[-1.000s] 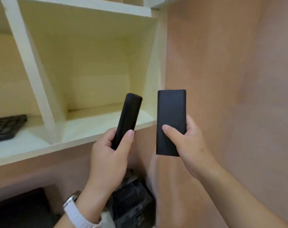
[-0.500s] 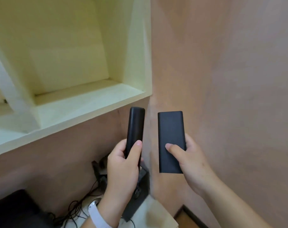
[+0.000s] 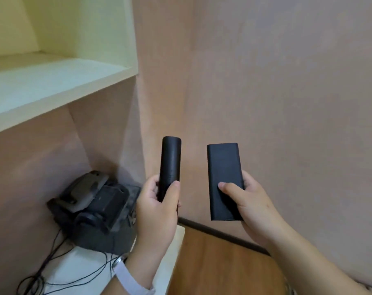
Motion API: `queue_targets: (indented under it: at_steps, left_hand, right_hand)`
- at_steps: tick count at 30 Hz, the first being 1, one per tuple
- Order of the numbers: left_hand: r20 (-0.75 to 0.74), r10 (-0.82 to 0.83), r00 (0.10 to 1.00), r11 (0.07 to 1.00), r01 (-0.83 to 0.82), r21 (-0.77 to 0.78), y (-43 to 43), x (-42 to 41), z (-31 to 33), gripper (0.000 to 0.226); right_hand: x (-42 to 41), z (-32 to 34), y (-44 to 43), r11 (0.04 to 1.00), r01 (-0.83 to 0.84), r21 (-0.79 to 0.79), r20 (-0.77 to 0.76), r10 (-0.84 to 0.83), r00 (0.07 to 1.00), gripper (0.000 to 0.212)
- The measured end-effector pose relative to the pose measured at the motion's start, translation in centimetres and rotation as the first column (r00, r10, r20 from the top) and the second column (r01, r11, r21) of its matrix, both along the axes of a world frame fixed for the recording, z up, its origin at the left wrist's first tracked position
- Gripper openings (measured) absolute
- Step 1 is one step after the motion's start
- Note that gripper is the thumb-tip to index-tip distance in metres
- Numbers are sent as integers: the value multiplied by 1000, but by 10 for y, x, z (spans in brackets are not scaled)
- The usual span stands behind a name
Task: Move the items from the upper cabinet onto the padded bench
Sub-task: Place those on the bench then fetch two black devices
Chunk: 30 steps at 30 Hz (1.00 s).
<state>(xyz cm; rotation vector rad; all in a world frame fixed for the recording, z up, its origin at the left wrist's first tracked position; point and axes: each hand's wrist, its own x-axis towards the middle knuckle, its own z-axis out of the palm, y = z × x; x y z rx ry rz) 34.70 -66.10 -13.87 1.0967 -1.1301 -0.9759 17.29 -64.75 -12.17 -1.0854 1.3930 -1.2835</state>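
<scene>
Head view. Nearest the viewer, the left hand (image 3: 157, 213), with a white wristband (image 3: 129, 277) behind it, has its fingers curled round the lower part of a rounded black bar (image 3: 171, 158), the thumb laid up its front. The bar stands upright. Beside it but apart, the right hand (image 3: 253, 209) grips the lower half of a flat black slab (image 3: 223, 165), with the thumb pressed on the front face and the fingers wrapped behind. Both items are thus out of the cabinet and carried in the air. The padded worktop that is to receive them is not in view.

Both casings appear rigid, smooth and matte, so neither should flex. The slab is probably the denser of the two. Each is held low, which leaves most of its length above the grip, so a hold nearer the middle would likely resist tipping better.

Below and left, a dark device (image 3: 95, 207) sits on a white worktop (image 3: 85, 262). A wooden floor (image 3: 219, 267) lies to its right. Farther off, the pale cabinet shelf (image 3: 49, 81) meets the pinkish wall (image 3: 287, 81).
</scene>
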Motion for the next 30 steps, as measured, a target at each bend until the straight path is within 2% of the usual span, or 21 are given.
queue_targets:
  at_steps: [2, 9, 16, 21, 23, 26, 30]
  left_hand:
    - [1, -59, 998, 998, 59, 33, 3, -15, -7, 6]
    - [-14, -247, 969, 967, 248, 52, 35, -79, -4, 7]
    - [-29, -468, 883, 882, 469, 39, 107, -166, 1, 7]
    - [-20, -655, 755, 754, 655, 46, 200, -246, 6, 8]
    - [32, -717, 696, 697, 717, 15, 235, -275, 11, 10]
    - [96, -767, 634, 636, 772, -20, 283, -316, 19, 9]
    - [102, -825, 556, 556, 831, -30, 357, -368, 24, 9]
  right_hand:
    - [-14, -2, 18, 997, 71, -5, -14, -71, 997, 42]
    - [-64, 5, 82, 969, 246, -35, -22, -247, 969, 32]
    - [-130, 15, 186, 909, 414, -55, 8, -414, 910, 23]
    - [-186, 17, 299, 804, 594, -36, 77, -590, 804, 22]
    - [-208, 17, 348, 740, 671, -35, 95, -666, 740, 20]
    - [-237, 12, 419, 647, 762, -31, 120, -754, 646, 19]
    - [-265, 8, 509, 551, 834, -36, 128, -825, 551, 22]
